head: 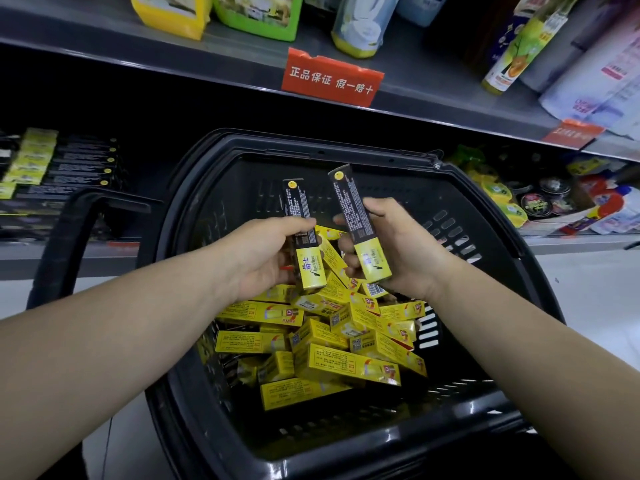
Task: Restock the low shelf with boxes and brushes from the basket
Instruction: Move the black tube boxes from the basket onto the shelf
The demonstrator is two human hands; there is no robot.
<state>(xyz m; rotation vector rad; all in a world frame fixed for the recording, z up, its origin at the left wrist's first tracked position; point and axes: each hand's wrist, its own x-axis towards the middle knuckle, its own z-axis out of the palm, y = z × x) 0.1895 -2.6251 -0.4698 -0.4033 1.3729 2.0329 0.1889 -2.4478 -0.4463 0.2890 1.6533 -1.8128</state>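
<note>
Both hands over basket (346, 457), centre frame. Left hand (259, 258): fingers curled round a black-and-yellow box (304, 237), upright, black end at 12. Right hand (394, 251): fingers wrapped round a second box (358, 226), same type, tipped slightly toward 11. The two boxes are close but apart. Loose yellow boxes (329, 344) piled in the basket below, toward 6. Low shelf (20, 261) at 9, with matching boxes stacked (79, 168).

- Basket (311, 147) stands before the low shelf (571, 240).
- Small boxes (343, 365) lie piled in the basket.
- Above the pile, the left hand (256, 258) holds the left long box (301, 233) and the right hand (398, 251) holds the right long box (356, 223).
- On the low shelf, stacked boxes (62, 164) sit at 10 o'clock and tins (550, 195) at 2 o'clock.
</note>
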